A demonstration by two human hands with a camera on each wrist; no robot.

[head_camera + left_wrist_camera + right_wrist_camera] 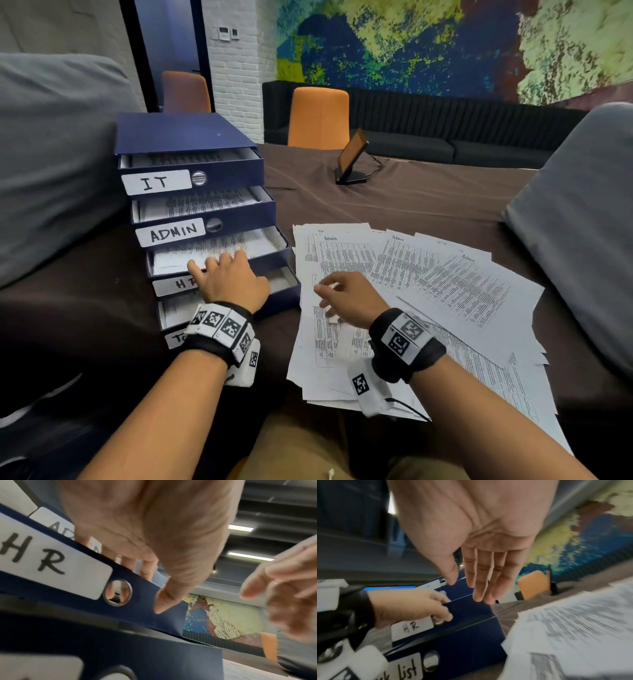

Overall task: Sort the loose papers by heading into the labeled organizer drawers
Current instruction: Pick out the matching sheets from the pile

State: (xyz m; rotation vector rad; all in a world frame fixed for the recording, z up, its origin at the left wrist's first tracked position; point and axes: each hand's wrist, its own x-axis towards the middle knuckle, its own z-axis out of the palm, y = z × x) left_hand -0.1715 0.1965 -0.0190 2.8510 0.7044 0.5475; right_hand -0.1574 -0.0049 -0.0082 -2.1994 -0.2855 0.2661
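A blue organizer stands at the left with its drawers pulled out, labeled IT, ADMIN and HR; the bottom label ends in "list". Each drawer holds printed sheets. My left hand grips the front wall of the HR drawer, fingers hooked over its rim onto the papers inside, thumb on the front by the metal ring. My right hand hovers with straight fingers over the fanned loose papers, holding nothing.
Grey cushions flank the brown-covered table, one at the left and one at the right. A small screen on a stand sits at the far side, with an orange chair behind it.
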